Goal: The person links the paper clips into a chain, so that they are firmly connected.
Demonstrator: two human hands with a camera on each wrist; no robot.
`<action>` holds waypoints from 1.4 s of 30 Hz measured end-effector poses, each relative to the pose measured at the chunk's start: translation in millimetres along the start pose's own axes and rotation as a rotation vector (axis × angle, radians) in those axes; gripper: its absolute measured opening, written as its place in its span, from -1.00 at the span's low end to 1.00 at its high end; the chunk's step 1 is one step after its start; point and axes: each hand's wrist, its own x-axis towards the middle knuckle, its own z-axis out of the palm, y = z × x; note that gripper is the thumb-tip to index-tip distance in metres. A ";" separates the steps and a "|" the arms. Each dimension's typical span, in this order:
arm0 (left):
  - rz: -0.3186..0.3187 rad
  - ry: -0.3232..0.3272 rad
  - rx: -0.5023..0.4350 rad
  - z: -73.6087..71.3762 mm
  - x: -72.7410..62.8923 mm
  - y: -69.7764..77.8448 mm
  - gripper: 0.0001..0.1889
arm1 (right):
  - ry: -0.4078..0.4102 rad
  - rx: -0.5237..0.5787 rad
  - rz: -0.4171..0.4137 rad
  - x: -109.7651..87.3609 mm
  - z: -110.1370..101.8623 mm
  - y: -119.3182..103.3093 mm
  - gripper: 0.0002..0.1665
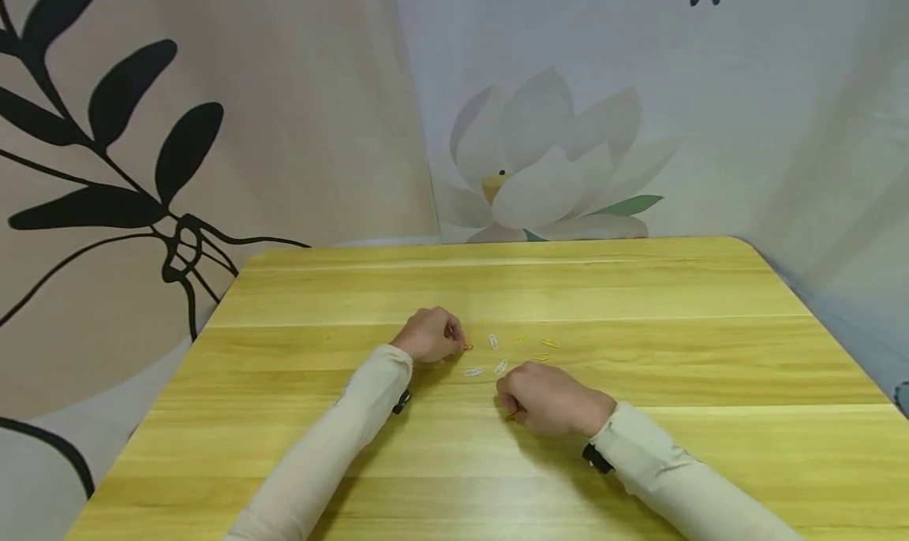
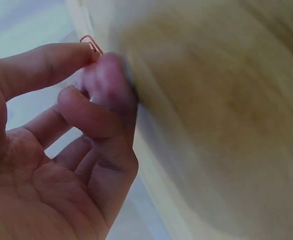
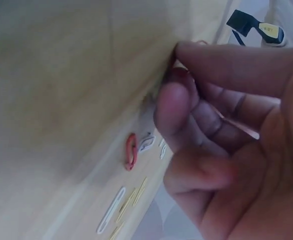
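Observation:
My left hand (image 1: 429, 336) is low over the wooden table, left of a small group of paper clips. Its thumb and index finger pinch a red paper clip (image 2: 90, 40), whose loop sticks out past the fingertips. Nearer the front, my right hand (image 1: 550, 399) pinches another reddish paper clip (image 1: 510, 417), mostly hidden by its fingers. In the right wrist view a red paper clip (image 3: 131, 151) lies on the table beside the hand. White paper clips (image 1: 473, 372) and yellow paper clips (image 1: 550, 343) lie scattered between and beyond the hands.
The wooden table (image 1: 639, 289) reaches back to a printed curtain (image 1: 319, 131) with leaves and a lotus. Dark wrist devices, one of them a black camera (image 1: 597, 458), sit at both cuffs.

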 end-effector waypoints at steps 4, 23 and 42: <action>0.019 -0.013 -0.073 -5.2 -7.4 1.4 -0.95 | 0.013 0.055 -0.014 -1.4 -0.6 1.7 -0.75; 0.165 -0.017 -0.271 -4.7 -49.0 4.3 -0.93 | 0.180 0.405 -0.052 -3.9 -12.9 9.8 -0.86; 0.193 -0.080 -0.439 7.6 -59.1 3.8 -0.92 | 0.281 0.683 0.052 -2.9 -11.1 14.6 -0.88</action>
